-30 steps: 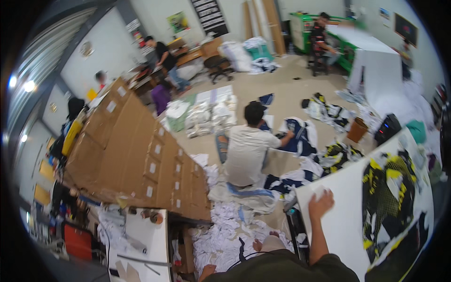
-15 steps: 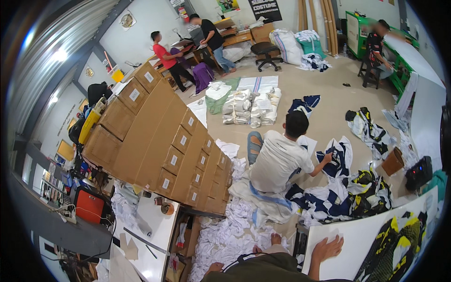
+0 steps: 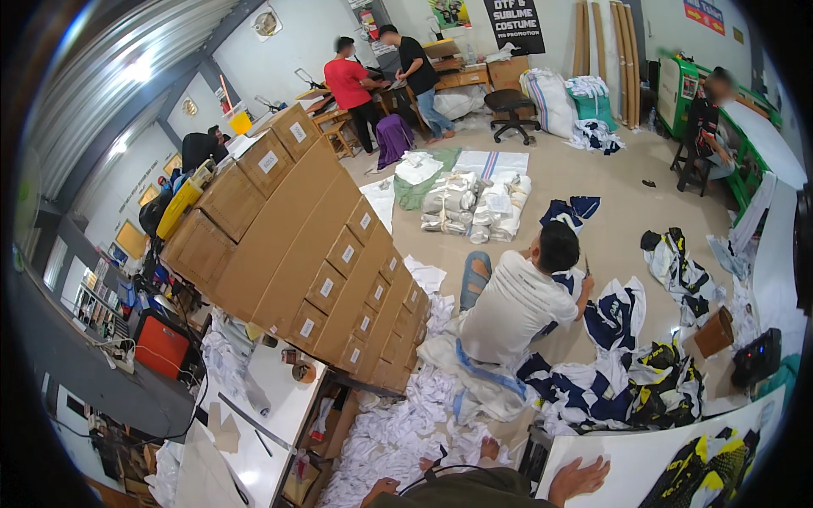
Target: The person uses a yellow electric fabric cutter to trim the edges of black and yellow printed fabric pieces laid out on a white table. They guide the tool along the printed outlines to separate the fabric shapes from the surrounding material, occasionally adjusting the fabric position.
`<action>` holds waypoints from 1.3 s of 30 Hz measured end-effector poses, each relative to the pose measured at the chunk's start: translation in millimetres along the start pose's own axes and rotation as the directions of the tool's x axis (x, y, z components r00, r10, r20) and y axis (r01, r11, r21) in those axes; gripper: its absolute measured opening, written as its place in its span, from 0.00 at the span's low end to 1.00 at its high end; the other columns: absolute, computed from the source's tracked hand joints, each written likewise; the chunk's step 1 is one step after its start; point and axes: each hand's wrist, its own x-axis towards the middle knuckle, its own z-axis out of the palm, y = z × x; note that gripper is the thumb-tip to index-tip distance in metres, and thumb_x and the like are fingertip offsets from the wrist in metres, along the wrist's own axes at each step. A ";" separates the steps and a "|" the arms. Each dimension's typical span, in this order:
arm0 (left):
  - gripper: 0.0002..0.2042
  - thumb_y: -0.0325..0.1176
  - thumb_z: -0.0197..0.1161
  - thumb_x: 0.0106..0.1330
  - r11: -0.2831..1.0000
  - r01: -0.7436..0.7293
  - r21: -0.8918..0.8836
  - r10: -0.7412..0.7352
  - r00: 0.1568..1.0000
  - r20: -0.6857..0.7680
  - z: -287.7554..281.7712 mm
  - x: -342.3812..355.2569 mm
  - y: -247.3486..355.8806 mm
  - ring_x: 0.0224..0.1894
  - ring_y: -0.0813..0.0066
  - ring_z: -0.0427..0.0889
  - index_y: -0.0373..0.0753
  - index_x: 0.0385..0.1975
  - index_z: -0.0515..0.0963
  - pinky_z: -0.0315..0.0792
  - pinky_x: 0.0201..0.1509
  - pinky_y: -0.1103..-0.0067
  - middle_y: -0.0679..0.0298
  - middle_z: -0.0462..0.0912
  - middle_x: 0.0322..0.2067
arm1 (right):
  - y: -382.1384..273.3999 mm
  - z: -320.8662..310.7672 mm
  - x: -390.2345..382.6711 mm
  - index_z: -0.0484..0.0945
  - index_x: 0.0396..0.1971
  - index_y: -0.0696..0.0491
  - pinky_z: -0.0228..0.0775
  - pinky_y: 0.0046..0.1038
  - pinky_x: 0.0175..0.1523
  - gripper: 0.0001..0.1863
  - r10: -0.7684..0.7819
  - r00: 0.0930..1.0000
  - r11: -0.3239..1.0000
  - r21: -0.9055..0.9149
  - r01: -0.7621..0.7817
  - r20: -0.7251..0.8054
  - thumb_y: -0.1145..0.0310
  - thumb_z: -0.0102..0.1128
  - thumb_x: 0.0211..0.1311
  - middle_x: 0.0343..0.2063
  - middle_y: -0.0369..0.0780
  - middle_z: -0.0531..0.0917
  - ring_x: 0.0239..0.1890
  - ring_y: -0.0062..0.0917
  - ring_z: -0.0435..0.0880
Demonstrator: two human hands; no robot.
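My right hand (image 3: 579,481) lies flat on the white tabletop (image 3: 622,457) at the lower right, fingers stretched and holding nothing. Next to it on that table is a pile of black, yellow and white printed fabric (image 3: 707,474). My left hand (image 3: 380,489) shows only partly at the lower edge, close to my dark clothing (image 3: 474,489); its fingers are too hidden to read. A black cord (image 3: 423,478) curves across my front. Below me, my bare feet stand by a heap of white cloth scraps (image 3: 394,436).
Stacked cardboard boxes (image 3: 279,245) tower at left beside a white worktable (image 3: 275,394). A person in a white shirt (image 3: 517,305) sits on the floor among navy and white fabric (image 3: 584,385). Bundled white packs (image 3: 474,203) lie beyond. Other people work at the back.
The view has shifted, so the scene sits lower and farther right. The seated person's arm has drawn back from the navy cloth. The person in red has turned toward the back table.
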 end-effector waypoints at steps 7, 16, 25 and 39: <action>0.25 0.51 0.69 0.65 0.994 -0.106 -0.030 0.104 0.993 -0.058 7.1 7.5 -18.4 0.34 0.67 0.90 0.33 0.48 0.85 0.80 0.40 0.72 0.53 0.90 0.34 | 1.3 -0.3 -2.2 0.65 0.68 0.54 0.47 0.55 0.74 0.30 -0.002 1.000 0.999 -0.043 0.002 0.007 0.60 0.58 0.69 0.72 0.49 0.61 0.74 0.45 0.59; 0.25 0.52 0.68 0.68 0.983 -0.055 -0.175 0.062 0.998 0.032 -6.4 24.6 -53.3 0.42 0.70 0.86 0.36 0.53 0.82 0.80 0.41 0.71 0.57 0.88 0.41 | 9.3 10.7 -5.1 0.65 0.68 0.54 0.48 0.53 0.74 0.31 -0.024 1.000 0.998 -0.067 0.022 -0.020 0.59 0.58 0.69 0.72 0.49 0.63 0.74 0.45 0.60; 0.25 0.50 0.70 0.65 0.979 -0.117 -0.169 0.120 0.993 0.003 -37.9 22.0 -109.1 0.36 0.69 0.90 0.33 0.50 0.83 0.79 0.35 0.72 0.53 0.90 0.36 | 4.8 9.7 -9.9 0.65 0.69 0.53 0.49 0.52 0.75 0.31 0.035 0.999 0.991 -0.131 -0.031 0.030 0.56 0.56 0.70 0.71 0.47 0.63 0.75 0.42 0.60; 0.24 0.48 0.70 0.66 0.958 -0.092 -0.271 0.091 0.996 -0.017 -130.8 51.4 -183.3 0.39 0.64 0.90 0.32 0.50 0.82 0.81 0.41 0.69 0.53 0.89 0.39 | -24.9 29.8 -27.8 0.60 0.75 0.53 0.46 0.62 0.75 0.38 0.163 0.981 0.969 -0.205 -0.139 0.103 0.43 0.44 0.75 0.77 0.50 0.56 0.79 0.46 0.51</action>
